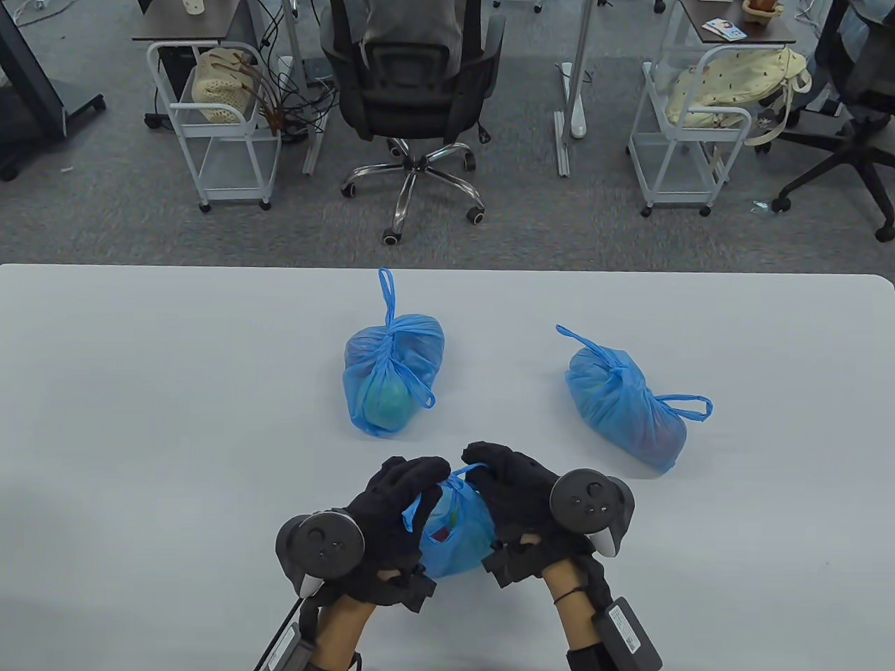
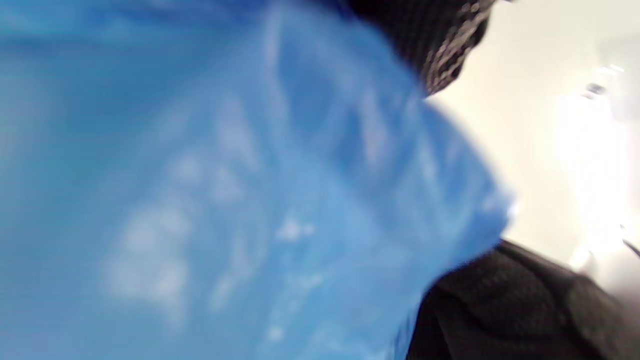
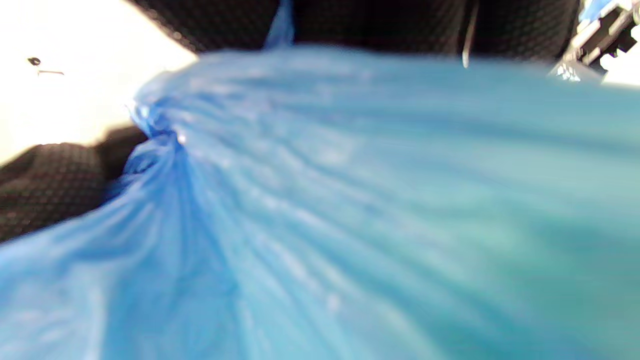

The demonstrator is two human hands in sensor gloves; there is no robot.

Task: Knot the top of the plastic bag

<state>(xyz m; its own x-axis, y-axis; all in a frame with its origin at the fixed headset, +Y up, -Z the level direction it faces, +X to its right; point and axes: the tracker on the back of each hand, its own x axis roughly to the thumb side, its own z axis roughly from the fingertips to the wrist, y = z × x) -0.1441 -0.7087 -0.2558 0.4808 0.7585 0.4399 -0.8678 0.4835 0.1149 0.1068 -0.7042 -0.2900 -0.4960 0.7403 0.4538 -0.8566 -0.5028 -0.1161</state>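
A blue plastic bag (image 1: 454,542) sits near the table's front edge between both hands. My left hand (image 1: 402,500) grips the bag's top from the left, with a handle loop (image 1: 414,509) at its fingers. My right hand (image 1: 500,479) grips the top from the right, over the other handle. The bag's twisted top is mostly hidden under the gloves. Both wrist views are filled with blurred blue plastic: the left wrist view (image 2: 240,190) and the right wrist view (image 3: 350,215), where the plastic gathers into a twist (image 3: 160,135) at the left.
Two knotted blue bags lie farther back on the white table (image 1: 140,391): one in the middle (image 1: 391,377), one to the right (image 1: 626,405). An office chair (image 1: 412,91) and wire carts stand on the floor beyond the table.
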